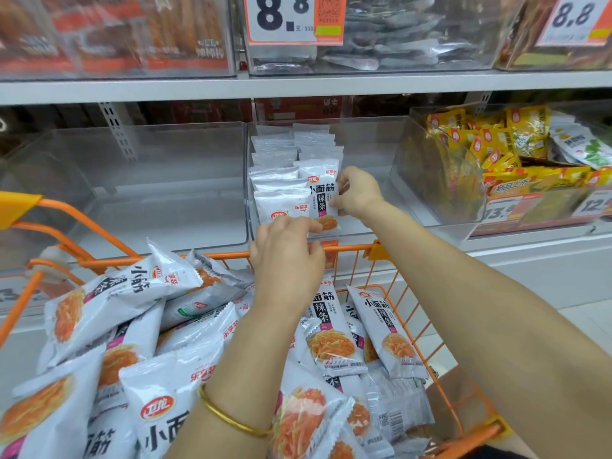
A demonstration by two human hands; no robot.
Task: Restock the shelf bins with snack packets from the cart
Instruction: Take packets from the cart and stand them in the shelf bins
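Observation:
An orange wire cart (414, 326) in front of me is piled with white snack packets (126, 293) printed with orange strips. In the middle clear shelf bin (367, 180), two upright rows of the same packets (275, 180) stand against its left side. My right hand (357, 193) pinches the right edge of the front packet (323, 200) of the right row. My left hand (288, 256), a gold bangle on its wrist, touches the bottom of the front packets with its fingertips, fingers curled.
The left clear bin (149, 180) holds nothing. The right bin (513, 160) is full of yellow packets with orange price cards in front. The upper shelf (298, 86) carries more bins and 8.8 price signs. The cart handle (20, 207) is at the left.

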